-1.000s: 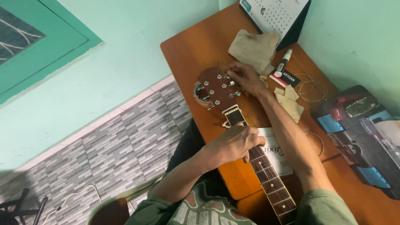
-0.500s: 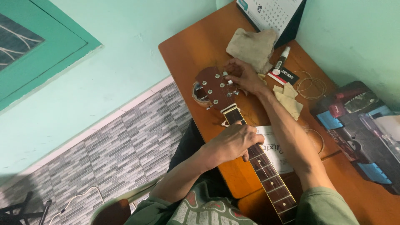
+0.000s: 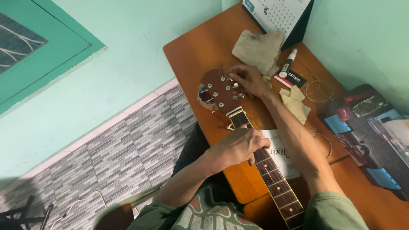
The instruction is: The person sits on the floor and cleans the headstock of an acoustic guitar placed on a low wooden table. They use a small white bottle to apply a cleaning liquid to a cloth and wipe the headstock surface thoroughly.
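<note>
A person's right hand (image 3: 249, 79) pinches a tuning peg on the guitar headstock (image 3: 219, 91) at the tabletop's (image 3: 191, 47) left edge; left hand (image 3: 238, 145) clamps the neck (image 3: 272, 179). A black-and-red packet (image 3: 292, 79) lies near the far corner.

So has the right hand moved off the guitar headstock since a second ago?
No. The right hand rests at the tuning pegs on the headstock, beside the grey cloth, as before.

- grey cloth (image 3: 258, 50), just beyond the far hand
- white marker pen (image 3: 288, 62), beside that cloth
- yellow cloth (image 3: 295, 102), right of that wrist
- coiled strings (image 3: 320, 87), farther right
- calendar (image 3: 279, 15), at the table's far edge
</note>
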